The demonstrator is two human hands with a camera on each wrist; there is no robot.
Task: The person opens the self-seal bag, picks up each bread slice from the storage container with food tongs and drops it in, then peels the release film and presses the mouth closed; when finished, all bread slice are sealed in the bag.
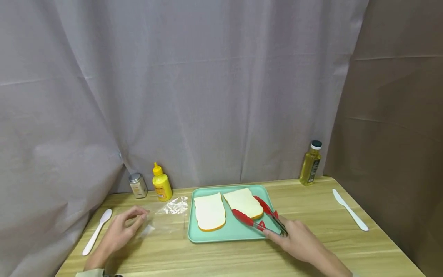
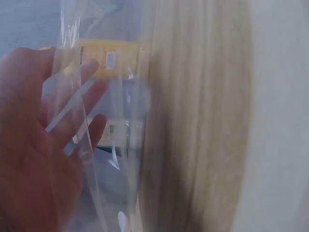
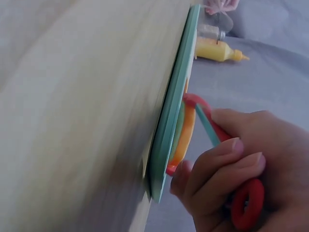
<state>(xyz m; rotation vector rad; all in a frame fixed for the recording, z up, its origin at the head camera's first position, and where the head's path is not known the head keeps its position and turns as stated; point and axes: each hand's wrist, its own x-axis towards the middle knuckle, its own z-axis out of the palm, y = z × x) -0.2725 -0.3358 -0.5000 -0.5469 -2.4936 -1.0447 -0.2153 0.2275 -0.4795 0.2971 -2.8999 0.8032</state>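
Note:
Thumb and index finger of my left hand [image 1: 120, 230] come together at the edge of a clear plastic bag [image 1: 175, 206], pinching it. In the left wrist view the bag [image 2: 113, 169] hangs in front of the other, loosely spread fingers. My right hand [image 1: 300, 240] grips red-tipped tongs [image 1: 257, 221]. The tongs' arms straddle the right bread slice [image 1: 243, 202], which sits tilted on a mint-green tray [image 1: 230, 234]. Another bread slice [image 1: 210, 212] lies flat on the tray's left side. The right wrist view shows the tongs' red tip against the slice's orange-brown crust [image 3: 185, 135].
Behind my left hand stand a silver-lidded shaker [image 1: 138, 186] and a yellow squeeze bottle [image 1: 162, 184]. A white spoon [image 1: 97, 232] lies at the left edge. An oil bottle [image 1: 310, 164] stands back right, with a white knife [image 1: 350, 211] in front of it. Grey curtain [image 1: 207, 96] borders the table's back.

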